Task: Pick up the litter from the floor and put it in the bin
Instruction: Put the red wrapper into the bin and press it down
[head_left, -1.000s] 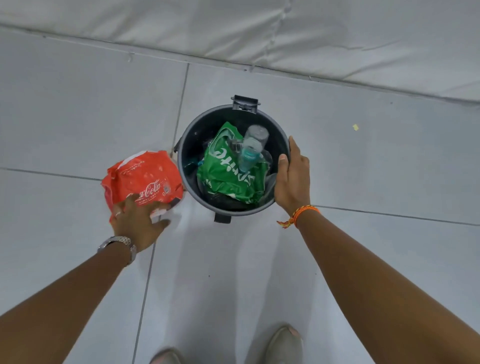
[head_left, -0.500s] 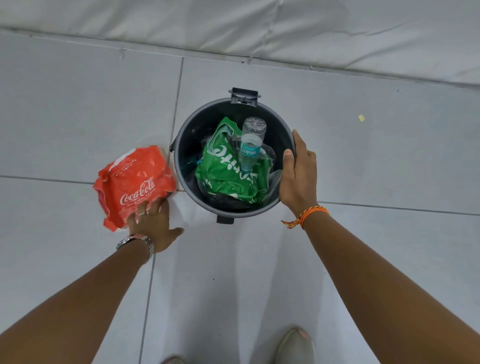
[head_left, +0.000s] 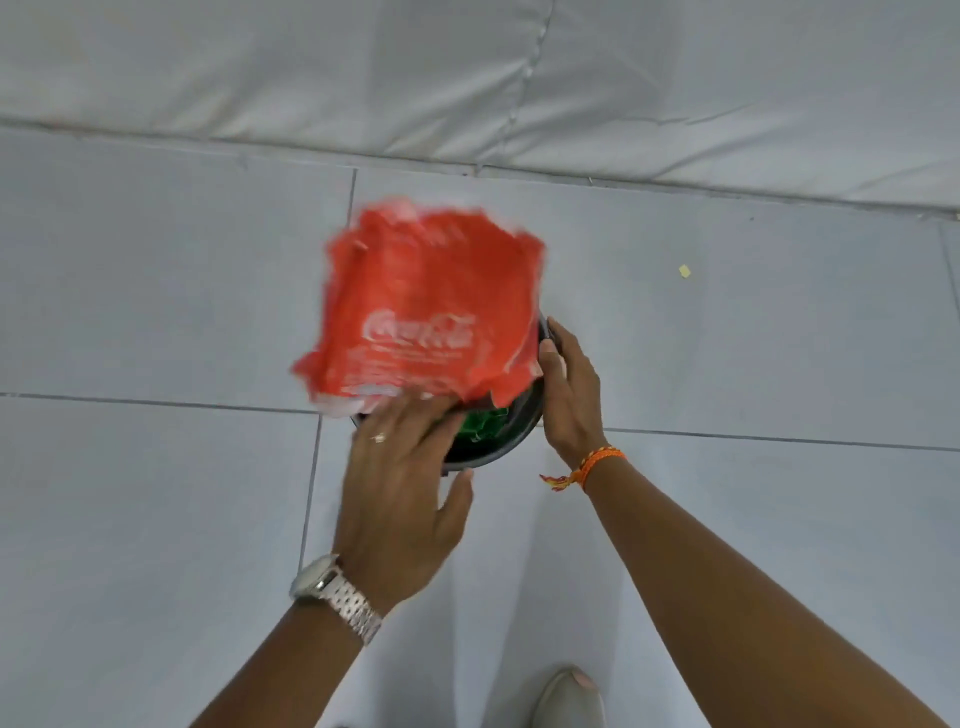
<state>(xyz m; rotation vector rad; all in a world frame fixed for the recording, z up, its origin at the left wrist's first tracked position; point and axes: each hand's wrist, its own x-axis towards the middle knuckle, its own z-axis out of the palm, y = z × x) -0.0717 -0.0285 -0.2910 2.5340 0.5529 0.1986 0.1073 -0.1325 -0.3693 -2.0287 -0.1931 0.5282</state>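
Observation:
A crumpled red Coca-Cola wrapper (head_left: 426, 306) is held above the dark round bin (head_left: 511, 436) and covers most of its opening. My left hand (head_left: 400, 488) grips the wrapper's lower edge with the fingers under it; the wrist wears a silver watch. A bit of green wrapper (head_left: 485, 423) shows inside the bin under the red one. My right hand (head_left: 569, 395) is clasped on the bin's right rim, with an orange thread band at the wrist. The rest of the bin's contents are hidden.
The floor is pale grey tile with dark joints. A white padded mat (head_left: 467, 78) runs along the far side. A small yellow scrap (head_left: 684, 270) lies on the floor right of the bin. My shoe (head_left: 569, 699) shows at the bottom edge.
My left hand has lifted the red wrapper off the floor at the bin's left and swung it right, over the bin's opening. My right hand stays on the rim.

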